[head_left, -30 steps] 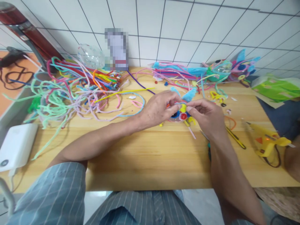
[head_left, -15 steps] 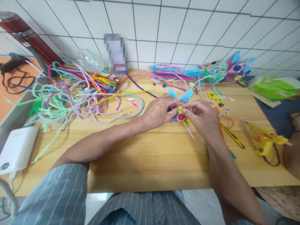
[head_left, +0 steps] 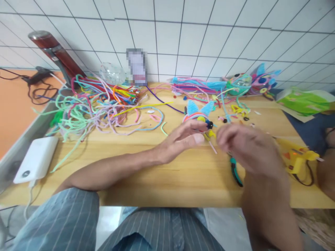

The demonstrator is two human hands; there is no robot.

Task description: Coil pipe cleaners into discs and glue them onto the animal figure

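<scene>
A small craft figure (head_left: 200, 116) with two light-blue fuzzy ears, a pink and orange band, and yellow and dark parts sits on the wooden table. My left hand (head_left: 184, 137) is against its near side, fingers wrapped partly over it and the thumb below. To the right, my right hand (head_left: 243, 144) is off the figure, blurred by motion with its fingers curled; whether anything is in them cannot be made out. Between the hands lie yellow bits and a thin pale stick (head_left: 213, 147). Green-handled pliers (head_left: 235, 170) rest beneath my right forearm.
Tangled pipe cleaners (head_left: 86, 111) cover the left, near a white power bank (head_left: 36, 158). A yellow glue gun (head_left: 295, 155) lies right, beside another person's arm (head_left: 326, 170). Finished-looking figures (head_left: 264, 80) and a green package (head_left: 303, 99) stand behind.
My right hand has let go of the figure's front and moved right, toward me. My left hand has opened its pinch and dropped slightly. The view has shifted, showing more on the left.
</scene>
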